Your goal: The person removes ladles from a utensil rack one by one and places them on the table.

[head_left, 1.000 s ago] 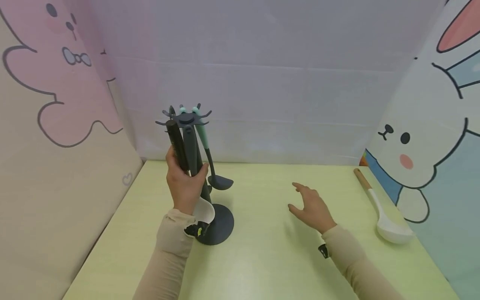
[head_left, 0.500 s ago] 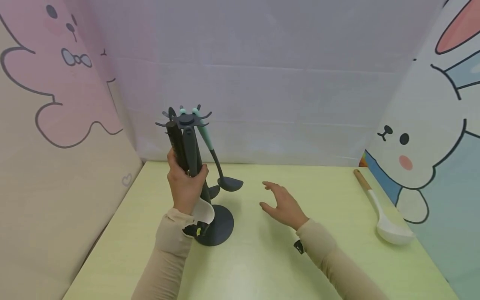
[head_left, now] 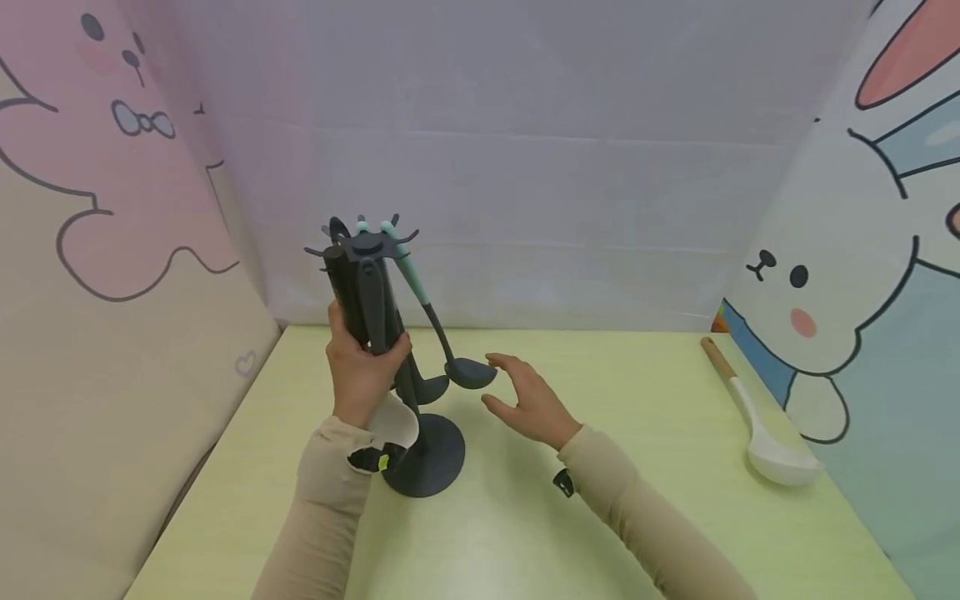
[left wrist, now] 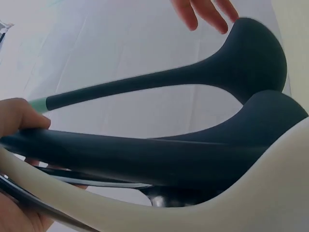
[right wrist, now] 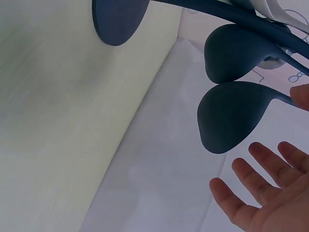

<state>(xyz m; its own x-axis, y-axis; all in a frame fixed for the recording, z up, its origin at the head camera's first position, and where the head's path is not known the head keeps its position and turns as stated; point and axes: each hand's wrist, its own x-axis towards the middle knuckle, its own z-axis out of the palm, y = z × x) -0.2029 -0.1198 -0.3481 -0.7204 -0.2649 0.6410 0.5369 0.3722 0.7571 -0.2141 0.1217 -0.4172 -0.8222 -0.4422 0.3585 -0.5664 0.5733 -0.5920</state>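
Observation:
My left hand (head_left: 360, 375) grips a dark utensil rack (head_left: 431, 467) around its upright, together with the handles of utensils hanging there. From the rack's hooked top hangs a dark ladle with a mint-green handle (head_left: 471, 374), its bowl out to the right. Beside that bowl is a second dark ladle (head_left: 432, 389). A white utensil (head_left: 396, 421) hangs in front, partly hidden by my left wrist. My right hand (head_left: 534, 404) has its fingers spread, index fingertip right at the rim of the mint-handled ladle's bowl. In the right wrist view, its fingers extend below that bowl (right wrist: 229, 118).
A white ladle with a wooden handle (head_left: 780, 458) lies at the right edge of the pale yellow table (head_left: 600, 533). A plain light backdrop (head_left: 562, 208) stands behind the table, with cartoon-printed panels on both sides.
My right hand has moved left to the mint-handled ladle. That ladle's bowl has shifted right, and the second dark ladle shows more beside it. My left hand keeps its grip.

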